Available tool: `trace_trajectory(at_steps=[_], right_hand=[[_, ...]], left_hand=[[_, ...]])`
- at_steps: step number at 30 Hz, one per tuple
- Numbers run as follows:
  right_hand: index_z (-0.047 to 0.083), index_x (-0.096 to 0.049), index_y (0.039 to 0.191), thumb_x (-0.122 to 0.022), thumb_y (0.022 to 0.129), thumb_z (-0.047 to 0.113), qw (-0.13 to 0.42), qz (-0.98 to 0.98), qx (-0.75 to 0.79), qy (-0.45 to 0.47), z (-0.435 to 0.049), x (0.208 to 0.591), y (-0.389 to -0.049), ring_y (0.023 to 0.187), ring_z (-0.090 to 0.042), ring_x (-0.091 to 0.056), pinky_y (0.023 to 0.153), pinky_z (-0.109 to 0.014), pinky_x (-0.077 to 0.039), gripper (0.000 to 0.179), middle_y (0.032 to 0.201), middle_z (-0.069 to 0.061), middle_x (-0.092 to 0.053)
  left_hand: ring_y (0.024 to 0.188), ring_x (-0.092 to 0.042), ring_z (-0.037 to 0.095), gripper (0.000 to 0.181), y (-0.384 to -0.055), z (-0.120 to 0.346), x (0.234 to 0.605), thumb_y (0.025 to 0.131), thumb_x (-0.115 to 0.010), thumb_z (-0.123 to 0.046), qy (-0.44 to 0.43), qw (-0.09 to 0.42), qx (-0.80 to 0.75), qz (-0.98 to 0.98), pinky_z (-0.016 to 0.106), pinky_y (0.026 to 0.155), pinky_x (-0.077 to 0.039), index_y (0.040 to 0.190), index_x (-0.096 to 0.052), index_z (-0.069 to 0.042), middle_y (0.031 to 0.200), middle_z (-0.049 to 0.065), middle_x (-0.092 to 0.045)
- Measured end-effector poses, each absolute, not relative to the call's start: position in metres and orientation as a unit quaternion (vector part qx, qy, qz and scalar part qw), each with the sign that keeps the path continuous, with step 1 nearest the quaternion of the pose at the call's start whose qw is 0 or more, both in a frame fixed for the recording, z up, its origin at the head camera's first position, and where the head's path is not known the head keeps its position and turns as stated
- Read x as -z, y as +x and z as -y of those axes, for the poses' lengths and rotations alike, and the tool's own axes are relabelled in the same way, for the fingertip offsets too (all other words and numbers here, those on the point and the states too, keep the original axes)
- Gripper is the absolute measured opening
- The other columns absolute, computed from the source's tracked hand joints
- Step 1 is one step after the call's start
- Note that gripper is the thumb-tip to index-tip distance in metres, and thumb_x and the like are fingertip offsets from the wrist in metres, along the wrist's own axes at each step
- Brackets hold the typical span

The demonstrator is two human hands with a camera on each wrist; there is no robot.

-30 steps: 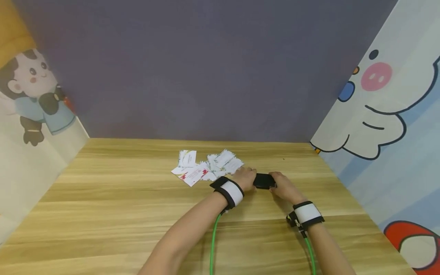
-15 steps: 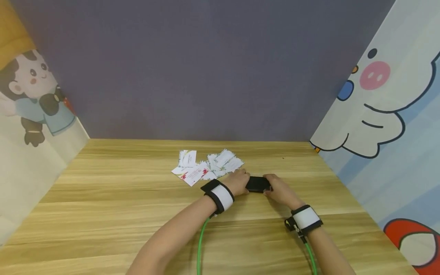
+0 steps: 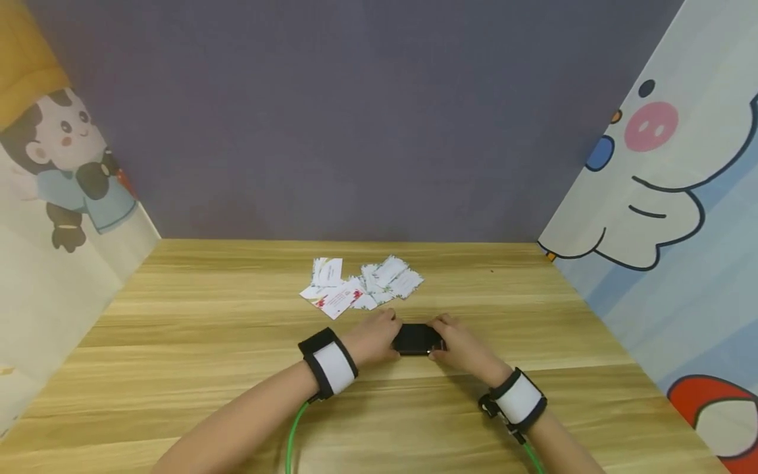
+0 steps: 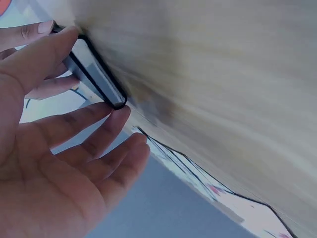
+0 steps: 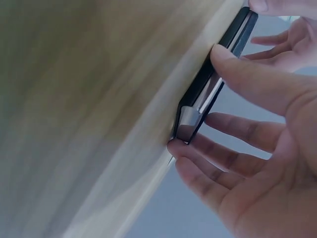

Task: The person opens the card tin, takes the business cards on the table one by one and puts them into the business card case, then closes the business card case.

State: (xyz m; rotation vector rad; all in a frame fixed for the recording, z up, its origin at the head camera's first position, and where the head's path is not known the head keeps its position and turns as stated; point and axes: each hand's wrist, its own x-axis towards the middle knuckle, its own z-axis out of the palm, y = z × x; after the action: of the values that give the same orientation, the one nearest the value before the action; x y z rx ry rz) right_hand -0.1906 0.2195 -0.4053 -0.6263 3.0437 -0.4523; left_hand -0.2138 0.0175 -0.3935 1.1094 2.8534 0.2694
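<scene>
Between both hands is a flat black card case (image 3: 413, 340) with a silvery side, held close over the wooden table. My left hand (image 3: 372, 340) pinches its left end; in the left wrist view its thumb is on one edge of the case (image 4: 94, 69) and its fingertips on the opposite edge. From the right, my right hand (image 3: 468, 351) grips the other end. The right wrist view shows its thumb along the black edge of the case (image 5: 197, 87), with fingertips at a corner. Beyond the left hand lie red-flowered white cards (image 3: 339, 299).
More white cards with green leafy borders (image 3: 387, 280) lie overlapping beside the flowered ones. A grey panel (image 3: 343, 131) rises behind the table (image 3: 177, 342), and cartoon-printed walls flank it. Each wrist wears a strapped camera with a green cable (image 3: 293, 434) trailing toward the person.
Both hands have carried the black case left and nearer to the person, away from the cards. Its ends stay gripped throughout, and the cards lie as before.
</scene>
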Motion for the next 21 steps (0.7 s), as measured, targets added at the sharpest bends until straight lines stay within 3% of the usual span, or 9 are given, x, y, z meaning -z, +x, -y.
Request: trace_trajectory(at_steps=[12,21], right_hand=[[0.001,-0.053,0.124,-0.073,0.077,0.021,0.031,-0.950,0.145,-0.274,-0.177,0.399,-0.163,0.107,-0.027,-0.055,0.086,-0.038,-0.049,0.055,0.118,-0.011,-0.053],[0.001,-0.056,0.120,-0.075,0.074,0.023,-0.003,-0.935,0.126,-0.332,-0.160,0.400,-0.154,0.106,-0.024,-0.055,0.088,-0.037,-0.048,0.054,0.116,-0.010,-0.055]], left_hand=[[0.088,-0.057,0.021,0.052,-0.179,0.035,0.382,0.068,-0.080,-0.027,0.366,0.026,-0.058,-0.928,0.029,0.079,-0.049,0.108,-0.061,0.001,0.096,0.009,-0.058],[0.088,-0.057,0.023,0.055,-0.155,0.051,0.374,0.064,-0.082,-0.030,0.335,0.029,-0.025,-0.942,0.034,0.080,-0.049,0.105,-0.061,0.001,0.094,0.009,-0.058]])
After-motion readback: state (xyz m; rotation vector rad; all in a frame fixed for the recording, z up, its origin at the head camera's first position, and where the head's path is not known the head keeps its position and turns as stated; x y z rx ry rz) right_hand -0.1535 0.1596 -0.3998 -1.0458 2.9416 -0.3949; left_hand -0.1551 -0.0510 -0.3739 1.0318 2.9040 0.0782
